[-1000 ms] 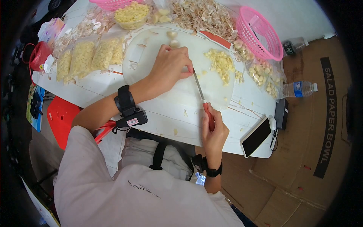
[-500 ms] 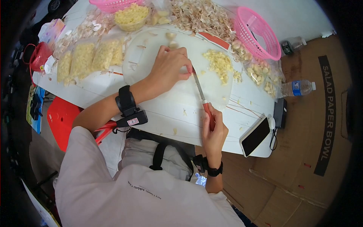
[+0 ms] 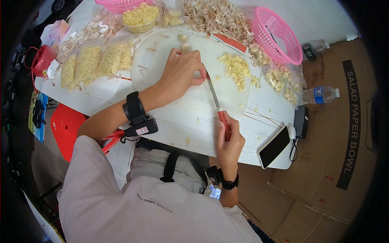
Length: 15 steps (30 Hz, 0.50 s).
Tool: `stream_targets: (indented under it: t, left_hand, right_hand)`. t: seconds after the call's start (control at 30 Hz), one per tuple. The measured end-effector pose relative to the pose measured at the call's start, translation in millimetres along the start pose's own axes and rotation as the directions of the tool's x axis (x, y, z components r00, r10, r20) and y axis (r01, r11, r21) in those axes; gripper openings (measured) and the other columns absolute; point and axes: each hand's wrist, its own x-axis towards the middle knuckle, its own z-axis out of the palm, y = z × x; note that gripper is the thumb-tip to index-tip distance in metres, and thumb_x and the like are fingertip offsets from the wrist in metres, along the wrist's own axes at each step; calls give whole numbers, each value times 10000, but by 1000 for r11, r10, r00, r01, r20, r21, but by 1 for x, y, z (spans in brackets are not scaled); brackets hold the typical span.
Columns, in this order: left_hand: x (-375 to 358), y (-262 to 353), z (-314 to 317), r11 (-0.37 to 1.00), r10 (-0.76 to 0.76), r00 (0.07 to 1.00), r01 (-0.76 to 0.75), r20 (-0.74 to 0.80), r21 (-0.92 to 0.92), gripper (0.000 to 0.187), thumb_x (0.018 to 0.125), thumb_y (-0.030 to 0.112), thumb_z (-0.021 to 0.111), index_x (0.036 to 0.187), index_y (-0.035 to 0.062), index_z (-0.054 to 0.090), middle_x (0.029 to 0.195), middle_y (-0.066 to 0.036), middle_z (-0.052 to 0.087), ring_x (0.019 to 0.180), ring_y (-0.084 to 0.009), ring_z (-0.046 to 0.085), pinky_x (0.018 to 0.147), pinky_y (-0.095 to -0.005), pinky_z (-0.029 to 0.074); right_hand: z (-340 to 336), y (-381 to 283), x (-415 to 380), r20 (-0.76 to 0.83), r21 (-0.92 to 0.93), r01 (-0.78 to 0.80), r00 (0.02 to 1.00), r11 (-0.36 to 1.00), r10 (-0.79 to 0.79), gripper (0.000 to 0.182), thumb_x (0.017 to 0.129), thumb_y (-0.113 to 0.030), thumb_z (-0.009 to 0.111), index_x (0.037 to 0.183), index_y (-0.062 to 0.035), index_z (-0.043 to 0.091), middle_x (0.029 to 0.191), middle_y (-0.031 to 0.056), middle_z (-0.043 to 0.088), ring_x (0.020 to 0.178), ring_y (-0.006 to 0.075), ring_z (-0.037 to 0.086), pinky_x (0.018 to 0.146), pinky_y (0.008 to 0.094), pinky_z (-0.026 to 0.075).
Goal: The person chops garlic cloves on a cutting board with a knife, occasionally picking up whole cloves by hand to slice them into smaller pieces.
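Observation:
My right hand [image 3: 230,141] is wrapped around the red handle of a knife [image 3: 213,93], its blade pointing away from me over the white cutting board [image 3: 194,104]. My left hand [image 3: 182,75] is closed at the blade's tip, thumb and fingers bent together. Whatever those fingers pinch is hidden behind them. Just beyond the left hand, garlic cloves [image 3: 186,47] lie on the board. A heap of chopped garlic [image 3: 236,69] sits on the board's right side.
Bags of chopped garlic [image 3: 88,62] lie at left. Behind the board stand a tub of chopped garlic [image 3: 141,18] and a pile of garlic skins [image 3: 214,18]. A pink basket [image 3: 277,36], bagged peeled cloves [image 3: 276,79] and a phone [image 3: 274,146] are at right.

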Motion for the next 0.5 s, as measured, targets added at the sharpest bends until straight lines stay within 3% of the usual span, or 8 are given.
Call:
stream_targets:
  t: [0.5]
  left_hand:
    - [0, -1, -1, 1000, 0, 1000, 0, 6, 7, 95, 721, 167, 784, 795, 118, 747, 861, -35, 597, 877, -209, 589, 897, -374, 336]
  right_hand:
    - [3, 2, 1, -14, 20, 24, 1000, 1000, -23, 227, 917, -48, 661, 1142, -21, 643, 994, 189, 731, 784, 315, 736, 661, 334, 560]
